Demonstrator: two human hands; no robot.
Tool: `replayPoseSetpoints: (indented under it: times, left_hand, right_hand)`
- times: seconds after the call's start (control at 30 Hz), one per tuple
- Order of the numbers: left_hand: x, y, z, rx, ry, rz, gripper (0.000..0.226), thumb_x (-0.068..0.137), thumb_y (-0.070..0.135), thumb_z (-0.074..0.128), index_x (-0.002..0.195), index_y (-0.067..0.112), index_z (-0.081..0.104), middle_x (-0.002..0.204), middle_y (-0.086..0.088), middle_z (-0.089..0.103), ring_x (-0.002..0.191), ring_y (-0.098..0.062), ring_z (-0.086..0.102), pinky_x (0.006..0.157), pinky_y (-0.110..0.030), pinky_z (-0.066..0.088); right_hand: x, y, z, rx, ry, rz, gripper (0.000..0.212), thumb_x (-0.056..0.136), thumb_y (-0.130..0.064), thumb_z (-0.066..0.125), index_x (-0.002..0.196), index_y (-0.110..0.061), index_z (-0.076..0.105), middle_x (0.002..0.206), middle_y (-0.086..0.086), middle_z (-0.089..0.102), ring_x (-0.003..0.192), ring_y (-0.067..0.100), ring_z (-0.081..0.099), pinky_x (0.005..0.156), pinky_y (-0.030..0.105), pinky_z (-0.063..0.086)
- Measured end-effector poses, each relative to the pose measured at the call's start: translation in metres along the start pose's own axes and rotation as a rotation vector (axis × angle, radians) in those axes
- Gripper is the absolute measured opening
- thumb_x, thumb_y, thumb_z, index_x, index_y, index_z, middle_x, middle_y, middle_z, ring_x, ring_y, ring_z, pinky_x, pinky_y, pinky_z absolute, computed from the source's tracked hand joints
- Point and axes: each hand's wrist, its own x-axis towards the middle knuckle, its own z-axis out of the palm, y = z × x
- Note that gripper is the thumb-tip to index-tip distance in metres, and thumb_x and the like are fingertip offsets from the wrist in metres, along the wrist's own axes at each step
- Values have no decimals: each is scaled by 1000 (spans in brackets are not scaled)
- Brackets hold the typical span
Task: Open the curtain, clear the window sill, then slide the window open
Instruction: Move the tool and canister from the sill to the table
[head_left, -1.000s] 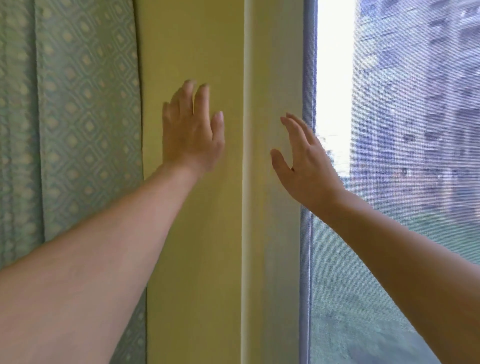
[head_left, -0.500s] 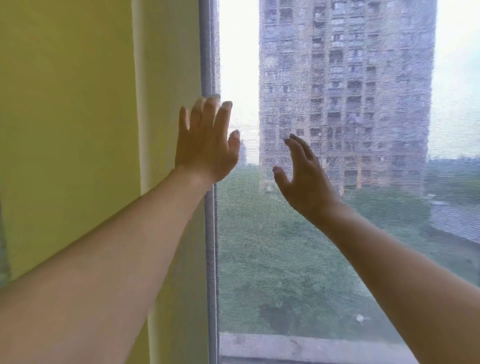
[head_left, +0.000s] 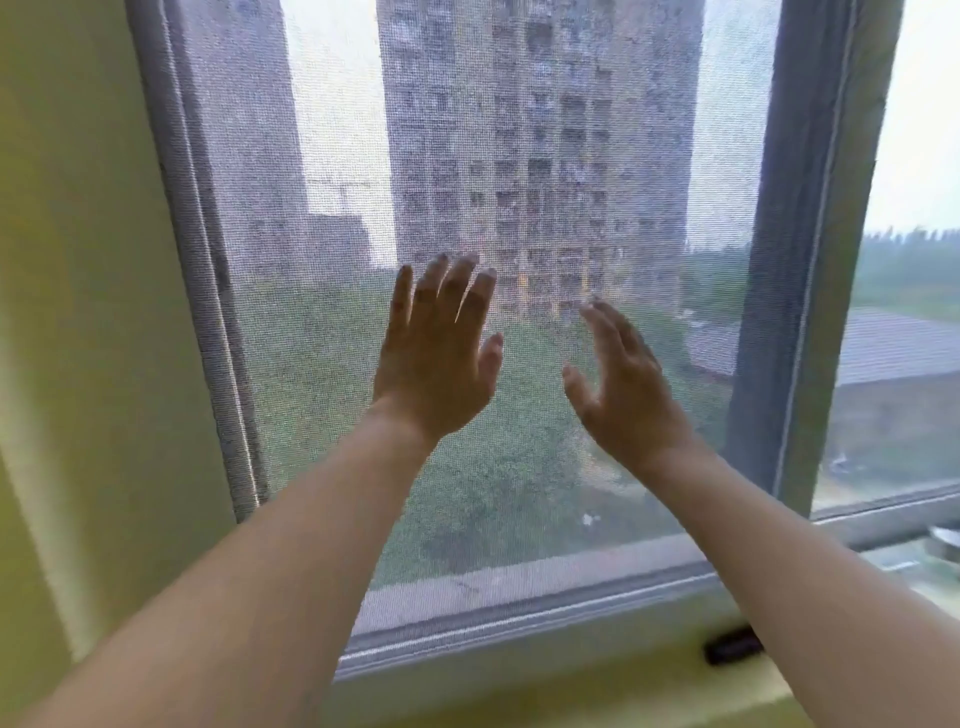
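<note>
A window with a grey mesh screen (head_left: 519, 156) fills most of the view, set in a grey frame (head_left: 800, 260). My left hand (head_left: 436, 358) is raised in front of the screen with its fingers spread and holds nothing. My right hand (head_left: 618, 384) is raised beside it, palm turned left, fingers apart and empty. Whether either hand touches the mesh I cannot tell. The pale window sill (head_left: 545, 670) runs along the bottom. The curtain is out of view.
A yellow-green wall (head_left: 78, 312) stands to the left of the window. A small dark object (head_left: 732, 647) lies on the sill at the lower right, partly behind my right forearm. A clear pane (head_left: 914, 260) lies right of the upright frame bar.
The view has swung right, from the curtain and wall to the window screen. Both hands have moved right with it and stay raised, empty, fingers apart.
</note>
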Motion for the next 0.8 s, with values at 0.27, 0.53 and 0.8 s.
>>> replayPoseSetpoints:
  times: [0.27,0.53,0.8]
  left_hand:
    - [-57,101,70,-251,-205,199,59,91,41,38,142,12,34,151,-11,31,143,-31,19,115,-55,11]
    - [-116,186,114,-414,-355,310,58,93,37,42,142,7,38,149,-13,37,141,-32,25,115,-53,19]
    - [-177,237,154,-561,-604,279,54,94,29,48,141,4,39,143,-15,44,127,-33,42,108,-44,35]
  right_hand:
    - [-94,98,-8,-148,-121,167,61,89,-23,60,143,-11,35,154,10,34,143,26,30,118,42,26]
    - [-171,158,-11,-201,-263,274,67,87,-20,62,145,-9,31,153,15,36,141,31,35,115,44,29]
    - [-232,221,-20,-206,-582,499,66,88,-18,59,148,-9,32,157,10,29,145,26,25,118,33,20]
